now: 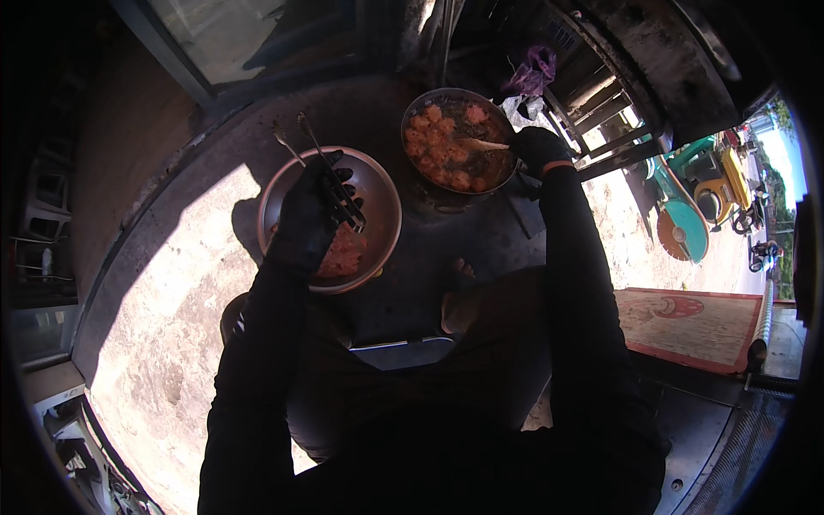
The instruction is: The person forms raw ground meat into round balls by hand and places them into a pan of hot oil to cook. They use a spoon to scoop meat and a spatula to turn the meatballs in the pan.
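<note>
My left hand (307, 206), in a black glove, is closed around a pair of metal tongs (345, 202). It hovers over a wide metal bowl (392, 199) with pinkish-orange, raw-looking food (345, 254) inside. To the right, my gloved right hand (538, 149) grips a wooden utensil (482, 145) whose head is partly sunk among the food in a round pan (439, 184); its exact shape is hidden. Several orange-brown lumps (429, 136) sit in bubbling oil there. Shade makes the fingers of both hands hard to make out.
Behind the pan lies a purple plastic bag (536, 70). A slatted wooden crate (601, 107) stands at the far right. Beyond it, a teal machine with a round disc (683, 232) is in sunlight. A red-edged board (691, 328) lies right of my arm. A glass-paned frame (257, 39) rises ahead.
</note>
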`<state>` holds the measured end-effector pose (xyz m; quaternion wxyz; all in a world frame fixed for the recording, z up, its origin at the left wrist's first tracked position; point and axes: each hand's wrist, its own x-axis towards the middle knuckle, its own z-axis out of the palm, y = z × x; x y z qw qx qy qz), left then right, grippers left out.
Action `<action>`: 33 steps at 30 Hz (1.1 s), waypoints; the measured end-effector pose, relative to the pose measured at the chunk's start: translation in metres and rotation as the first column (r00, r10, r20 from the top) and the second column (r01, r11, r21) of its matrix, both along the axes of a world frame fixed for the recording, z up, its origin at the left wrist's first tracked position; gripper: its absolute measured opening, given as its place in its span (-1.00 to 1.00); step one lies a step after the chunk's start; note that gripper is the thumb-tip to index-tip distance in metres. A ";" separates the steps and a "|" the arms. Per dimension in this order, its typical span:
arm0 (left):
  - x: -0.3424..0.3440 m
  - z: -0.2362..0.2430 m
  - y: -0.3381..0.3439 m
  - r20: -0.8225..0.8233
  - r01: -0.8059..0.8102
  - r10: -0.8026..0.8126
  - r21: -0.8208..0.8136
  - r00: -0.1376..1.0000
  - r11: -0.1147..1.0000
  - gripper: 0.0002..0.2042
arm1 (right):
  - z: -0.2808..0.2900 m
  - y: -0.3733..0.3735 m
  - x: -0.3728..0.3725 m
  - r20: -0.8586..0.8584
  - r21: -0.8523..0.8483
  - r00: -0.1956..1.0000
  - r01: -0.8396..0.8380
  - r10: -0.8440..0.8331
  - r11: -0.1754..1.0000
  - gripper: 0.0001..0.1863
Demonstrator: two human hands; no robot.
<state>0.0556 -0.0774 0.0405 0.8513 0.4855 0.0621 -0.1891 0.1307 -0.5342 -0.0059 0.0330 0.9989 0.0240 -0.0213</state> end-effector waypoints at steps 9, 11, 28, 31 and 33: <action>-0.003 0.003 -0.002 0.076 0.036 -0.041 0.064 0.996 0.997 -0.61 | 0.004 0.001 -0.006 -0.033 0.016 0.999 -0.014 0.015 1.000 -0.72; -0.003 0.002 -0.001 0.024 0.027 -0.027 0.010 0.999 1.000 -0.60 | 0.002 0.003 -0.005 -0.098 -0.029 0.987 -0.132 0.128 0.991 -0.71; -0.001 0.001 -0.003 -0.063 -0.021 0.020 -0.018 0.998 1.000 -0.63 | -0.040 -0.025 0.008 -0.036 -0.175 0.999 -0.014 0.008 0.985 -0.69; -0.003 0.000 -0.003 -0.088 -0.027 0.030 0.041 0.996 0.999 -0.63 | -0.067 -0.008 0.015 0.004 0.232 0.962 0.265 -0.273 0.936 -0.64; -0.004 0.000 -0.005 -0.073 -0.020 0.027 0.090 0.997 0.996 -0.62 | -0.076 -0.001 0.022 0.015 0.222 0.959 0.273 -0.283 0.936 -0.63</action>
